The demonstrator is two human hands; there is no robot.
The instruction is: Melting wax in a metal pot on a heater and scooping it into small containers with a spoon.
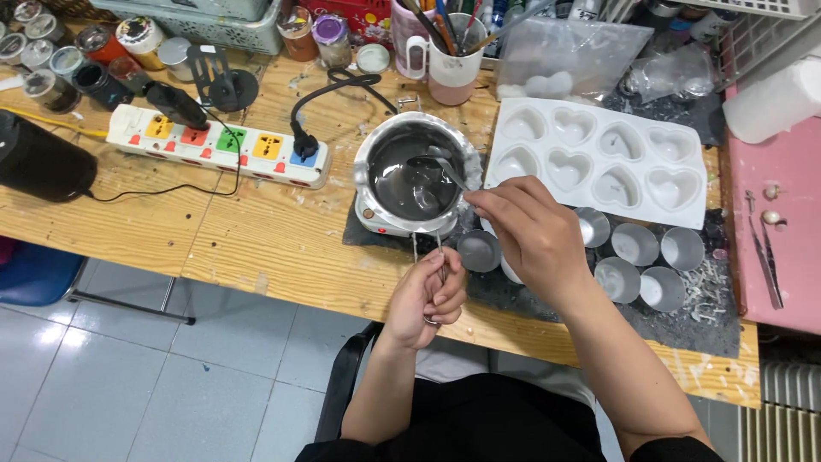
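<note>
Head view over a wooden bench [256, 248]. The right hand [534, 235] pinches the handle end of a metal spoon [436, 167] between thumb and forefinger; the spoon's long axis runs from the fingers up and to the left, its bowl lying in the grey liquid of a small metal melting pot [415, 175], which sits on a white heater base [376, 218] at the bench's middle. The left hand [428, 295] is curled closed just below the pot, near the bench edge, gripping a thin metal piece [440, 257] that rises from the fist toward the pot; whether this is tweezers or a wire holder is hard to make out. The right hand is nearer the pot. To the right lie a white heart-shaped mould tray [599, 158] and a cluster of small round tins [637, 257], some partly hidden behind the right wrist. A multi-socket power strip [218, 145] lies well to the left.
</note>
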